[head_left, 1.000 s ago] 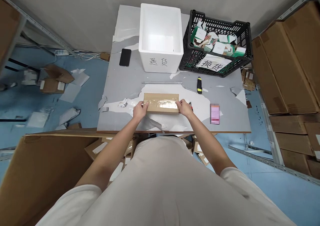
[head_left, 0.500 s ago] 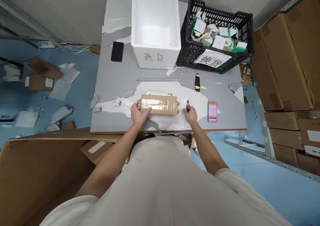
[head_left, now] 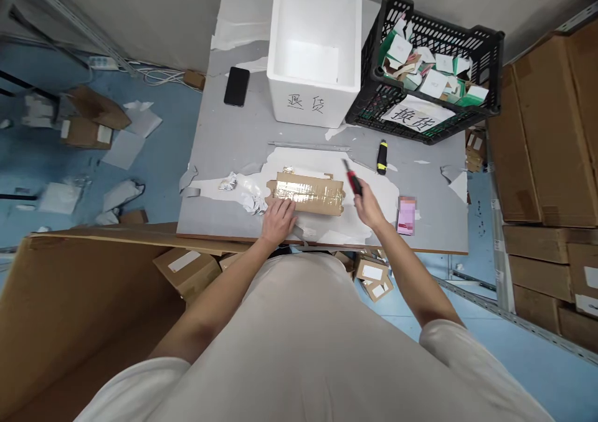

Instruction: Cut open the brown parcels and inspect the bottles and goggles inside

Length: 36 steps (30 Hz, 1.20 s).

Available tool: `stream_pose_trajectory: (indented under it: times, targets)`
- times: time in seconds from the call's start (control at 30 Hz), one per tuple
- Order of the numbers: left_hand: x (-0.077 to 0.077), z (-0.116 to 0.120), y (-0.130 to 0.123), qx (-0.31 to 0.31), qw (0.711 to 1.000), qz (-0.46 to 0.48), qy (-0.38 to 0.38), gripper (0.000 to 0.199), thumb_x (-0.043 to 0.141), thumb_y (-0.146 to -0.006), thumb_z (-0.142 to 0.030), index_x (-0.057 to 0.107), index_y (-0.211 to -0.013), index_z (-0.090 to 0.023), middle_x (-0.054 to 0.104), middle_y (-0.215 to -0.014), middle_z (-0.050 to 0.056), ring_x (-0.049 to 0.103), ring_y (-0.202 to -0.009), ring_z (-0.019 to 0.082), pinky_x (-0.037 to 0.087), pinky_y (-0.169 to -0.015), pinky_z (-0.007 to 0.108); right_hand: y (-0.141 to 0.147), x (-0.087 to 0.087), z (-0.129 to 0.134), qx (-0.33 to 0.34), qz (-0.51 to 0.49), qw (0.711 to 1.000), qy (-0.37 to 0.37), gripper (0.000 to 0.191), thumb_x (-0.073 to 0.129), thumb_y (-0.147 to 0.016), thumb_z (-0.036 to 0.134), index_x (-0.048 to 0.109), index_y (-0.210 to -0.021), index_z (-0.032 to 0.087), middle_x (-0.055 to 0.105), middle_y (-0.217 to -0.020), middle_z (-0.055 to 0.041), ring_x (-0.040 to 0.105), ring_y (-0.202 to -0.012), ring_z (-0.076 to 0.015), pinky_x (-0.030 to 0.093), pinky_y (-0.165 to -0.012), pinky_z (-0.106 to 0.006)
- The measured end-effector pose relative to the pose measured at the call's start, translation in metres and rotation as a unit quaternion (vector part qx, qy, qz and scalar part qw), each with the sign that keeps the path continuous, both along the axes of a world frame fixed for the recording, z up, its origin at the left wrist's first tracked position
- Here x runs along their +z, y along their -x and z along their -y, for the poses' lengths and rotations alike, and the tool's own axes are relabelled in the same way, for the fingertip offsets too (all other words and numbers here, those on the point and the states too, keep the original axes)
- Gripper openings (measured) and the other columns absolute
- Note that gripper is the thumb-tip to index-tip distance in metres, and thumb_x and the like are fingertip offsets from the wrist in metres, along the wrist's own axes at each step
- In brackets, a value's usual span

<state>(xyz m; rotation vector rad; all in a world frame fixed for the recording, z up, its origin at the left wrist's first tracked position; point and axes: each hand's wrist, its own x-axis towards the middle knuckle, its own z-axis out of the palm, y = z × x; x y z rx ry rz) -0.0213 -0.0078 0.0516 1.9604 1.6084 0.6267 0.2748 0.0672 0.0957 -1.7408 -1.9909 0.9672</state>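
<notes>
Right hand grips the red-and-black cutter; left hand bears on the taped carton.

We close the fingers of our right hand (head_left: 367,203) around the red-and-black cutter (head_left: 354,179), blade end clear of the carton. We lay our left hand (head_left: 279,220), fingers together and palm down, on the near left part of the taped carton (head_left: 312,193). The carton lies on the table (head_left: 212,139), nearer us than the white bin (head_left: 311,106); the yellow-and-black cutter (head_left: 382,157) lies beyond our right hand.

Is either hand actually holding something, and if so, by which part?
The right hand holds the red and black cutter by its handle, blade end free. The left hand only rests on the box's near edge.
</notes>
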Motion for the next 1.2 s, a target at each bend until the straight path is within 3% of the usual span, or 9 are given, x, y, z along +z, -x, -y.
stream_pose_trajectory:
  times: [0.07,0.13,0.23,0.33,0.5,0.67,0.87,1.03,1.2]
  targets:
    - [-0.002,0.003,-0.001,0.004,1.0,0.012,-0.004,0.046,0.048,-0.087,-0.031,0.054,-0.131,-0.017,0.048,-0.142,0.014,0.034,-0.138,0.032,0.022,-0.114,0.051,0.036,0.019,-0.016,0.173,-0.01,0.985,-0.021,0.055,0.041,-0.092,0.028,0.032,-0.146,0.026,0.051,-0.136,-0.0076,0.05,-0.12,-0.0248,0.041,-0.098,-0.039]
    - [-0.003,0.004,-0.002,0.002,1.0,0.022,-0.008,0.048,0.045,-0.087,-0.026,0.052,-0.133,-0.016,0.043,-0.146,0.014,0.029,-0.141,0.03,0.019,-0.115,0.052,0.071,0.027,-0.03,0.277,0.003,0.961,-0.018,0.054,0.045,-0.091,0.026,0.037,-0.144,0.033,0.058,-0.127,-0.0038,0.053,-0.115,-0.025,0.042,-0.096,-0.038]
    - [-0.004,0.003,-0.003,-0.003,1.0,0.03,-0.008,0.05,0.043,-0.086,-0.022,0.05,-0.135,-0.014,0.04,-0.148,0.016,0.028,-0.143,0.029,0.017,-0.116,0.052,0.103,0.026,-0.045,0.348,0.051,0.936,-0.006,0.052,0.05,-0.089,0.022,0.044,-0.14,0.036,0.063,-0.116,-0.0018,0.06,-0.103,-0.023,0.043,-0.09,-0.034]
    - [-0.003,0.002,-0.004,-0.003,1.0,0.022,-0.007,0.051,0.042,-0.085,-0.021,0.049,-0.135,-0.013,0.04,-0.148,0.016,0.028,-0.143,0.029,0.018,-0.116,0.052,0.112,0.023,-0.05,0.391,0.119,0.912,-0.02,0.054,0.049,-0.089,0.019,0.043,-0.141,0.034,0.063,-0.115,-0.0026,0.062,-0.097,-0.0206,0.044,-0.085,-0.029]
    - [-0.005,0.001,-0.002,-0.004,1.0,0.017,-0.007,0.052,0.041,-0.084,-0.02,0.05,-0.135,-0.015,0.041,-0.148,0.014,0.028,-0.142,0.028,0.019,-0.116,0.052,0.116,0.034,-0.045,0.41,0.203,0.887,-0.065,0.056,0.047,-0.09,0.018,0.039,-0.143,0.034,0.063,-0.11,-0.0059,0.063,-0.091,-0.0226,0.045,-0.082,-0.033]
    - [-0.01,0.0,0.003,-0.035,0.997,-0.043,-0.045,0.055,0.04,-0.084,-0.018,0.046,-0.138,-0.013,0.042,-0.147,0.016,0.031,-0.141,0.029,0.025,-0.113,0.053,0.117,0.054,-0.036,0.378,0.208,0.902,-0.034,0.052,0.049,-0.09,0.02,0.042,-0.141,0.032,0.064,-0.108,-0.0092,0.064,-0.093,-0.0244,0.045,-0.085,-0.036]
    - [-0.019,0.0,0.007,-0.053,0.989,-0.096,-0.095,0.052,0.035,-0.088,-0.017,0.046,-0.138,-0.012,0.045,-0.145,0.017,0.034,-0.14,0.029,0.031,-0.111,0.052,0.112,0.077,-0.032,0.43,0.377,0.82,-0.017,0.053,0.03,-0.096,0.02,0.026,-0.148,0.031,0.059,-0.121,-0.0156,0.063,-0.101,-0.0278,0.045,-0.077,-0.036]
    - [-0.026,-0.004,0.008,-0.038,0.989,-0.101,-0.104,0.046,0.031,-0.092,-0.015,0.052,-0.134,-0.016,0.05,-0.141,0.014,0.04,-0.136,0.027,0.034,-0.109,0.049,0.075,0.096,-0.028,0.421,0.436,0.795,0.014,0.054,0.028,-0.094,0.011,0.033,-0.145,0.029,0.061,-0.115,-0.0157,0.064,-0.097,-0.0261,0.043,-0.07,-0.032]
    - [-0.027,-0.009,0.008,-0.039,0.99,-0.101,-0.086,0.043,0.031,-0.093,-0.014,0.058,-0.127,-0.015,0.054,-0.137,0.014,0.046,-0.132,0.028,0.037,-0.106,0.049,0.023,0.112,-0.015,0.393,0.481,0.783,0.03,0.065,0.03,-0.089,0.003,0.028,-0.148,0.03,0.063,-0.111,-0.0146,0.065,-0.091,-0.0256,0.041,-0.062,-0.03]
